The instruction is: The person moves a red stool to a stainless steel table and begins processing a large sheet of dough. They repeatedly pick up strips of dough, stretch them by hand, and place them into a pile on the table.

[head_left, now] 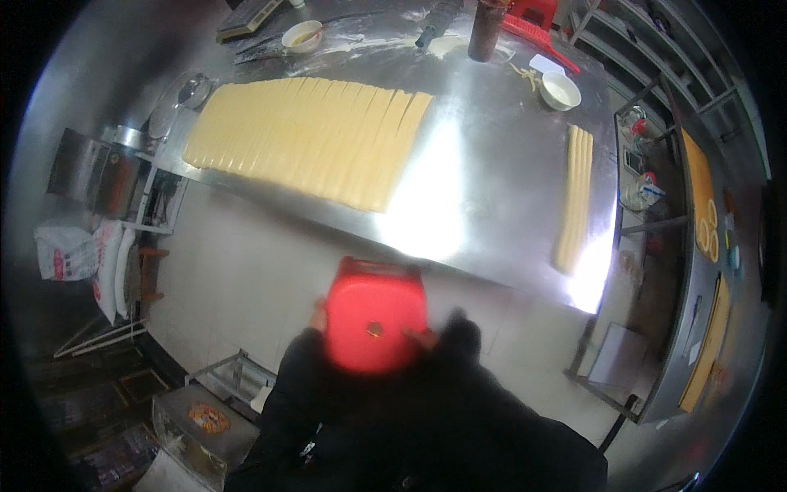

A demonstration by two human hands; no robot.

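A red plastic stool (pixel 369 299) is in front of my body, below the front edge of the steel table. A small round hole shows in its seat. On its left side my left hand (pixel 318 314) grips the edge, with part of the fingers hidden. My right hand (pixel 422 337) holds the right side, blurred, thumb over the seat. Beyond it on the table lies a wide sheet of pale dough (pixel 303 139) cut into many strips. A few more dough strips (pixel 575 197) lie side by side near the table's right end.
The steel table (pixel 500 180) spans the space ahead. At its back are a bowl (pixel 303 37), a white bowl (pixel 560 91), a dark cylinder (pixel 487 31) and a red brush (pixel 541 43). White sacks (pixel 113 266) stand at the left; a second counter (pixel 697 312) runs along the right.
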